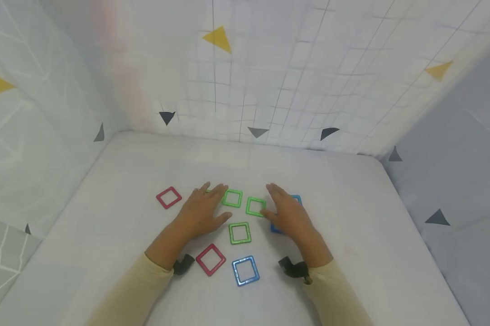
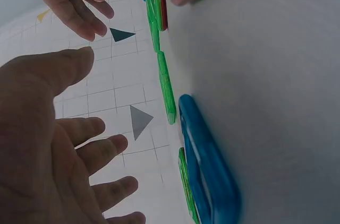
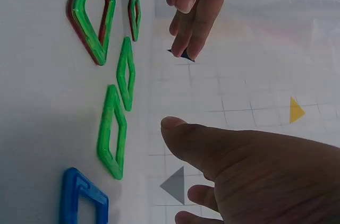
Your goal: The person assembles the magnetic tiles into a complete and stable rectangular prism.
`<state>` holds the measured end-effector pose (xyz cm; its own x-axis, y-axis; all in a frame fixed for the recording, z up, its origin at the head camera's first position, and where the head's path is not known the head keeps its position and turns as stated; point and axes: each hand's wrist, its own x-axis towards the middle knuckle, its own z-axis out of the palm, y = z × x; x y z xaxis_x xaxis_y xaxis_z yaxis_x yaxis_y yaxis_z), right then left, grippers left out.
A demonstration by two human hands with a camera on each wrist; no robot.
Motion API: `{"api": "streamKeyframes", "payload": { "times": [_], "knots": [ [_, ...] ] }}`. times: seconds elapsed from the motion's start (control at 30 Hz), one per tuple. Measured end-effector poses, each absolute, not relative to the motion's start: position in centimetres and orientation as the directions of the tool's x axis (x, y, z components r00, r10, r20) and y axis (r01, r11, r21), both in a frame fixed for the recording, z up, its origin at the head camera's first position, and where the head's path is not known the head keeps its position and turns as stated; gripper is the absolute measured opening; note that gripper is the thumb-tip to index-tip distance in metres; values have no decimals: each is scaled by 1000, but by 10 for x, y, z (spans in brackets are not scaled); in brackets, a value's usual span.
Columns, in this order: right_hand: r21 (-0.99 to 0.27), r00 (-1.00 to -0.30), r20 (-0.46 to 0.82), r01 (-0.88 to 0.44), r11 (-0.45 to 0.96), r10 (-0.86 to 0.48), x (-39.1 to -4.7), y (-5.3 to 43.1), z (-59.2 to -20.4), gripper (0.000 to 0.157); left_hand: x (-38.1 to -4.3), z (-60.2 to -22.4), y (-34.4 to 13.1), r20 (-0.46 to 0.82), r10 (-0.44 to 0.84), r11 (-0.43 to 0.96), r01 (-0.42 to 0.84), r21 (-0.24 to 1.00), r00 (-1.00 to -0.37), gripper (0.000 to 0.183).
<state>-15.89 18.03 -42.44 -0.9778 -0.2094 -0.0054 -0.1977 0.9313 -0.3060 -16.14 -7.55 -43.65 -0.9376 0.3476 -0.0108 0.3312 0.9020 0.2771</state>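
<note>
My left hand (image 1: pixel 202 213) is held over the left of the square plastic frame tiles, fingers spread and empty. Opposite it, my right hand (image 1: pixel 290 213) is likewise empty, its thumb by a green tile (image 1: pixel 247 206) in the head view. Two blue tiles (image 1: pixel 297 198) are partly hidden under the right hand, and a green tile (image 1: pixel 208 191) shows behind the left fingers. Between the hands lie another green tile (image 1: pixel 231 206) and, nearer, a green one (image 1: pixel 230 233). In the right wrist view a green tile (image 3: pixel 86 33) lies on a red one.
A red tile (image 1: pixel 164 192) lies left of the left hand. Nearer the person are a red tile (image 1: pixel 204 251) and a blue tile (image 1: pixel 248 283). The white table (image 1: pixel 371 253) meets pale cloth walls (image 1: pixel 269 81) marked with yellow and dark triangles.
</note>
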Motion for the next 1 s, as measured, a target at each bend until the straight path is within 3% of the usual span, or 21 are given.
{"api": "streamKeyframes", "payload": {
  "times": [0.4,1.0],
  "knots": [
    [-341,-973,-66,-188,921,-223,-160,176,-440,76,-156,-441,-70,-111,375,875,312,371,-921,80],
    [-297,-962,-78,-227,928,-260,-161,175,-452,56,-155,-447,-69,-49,487,848,459,263,-872,60]
  ]
}}
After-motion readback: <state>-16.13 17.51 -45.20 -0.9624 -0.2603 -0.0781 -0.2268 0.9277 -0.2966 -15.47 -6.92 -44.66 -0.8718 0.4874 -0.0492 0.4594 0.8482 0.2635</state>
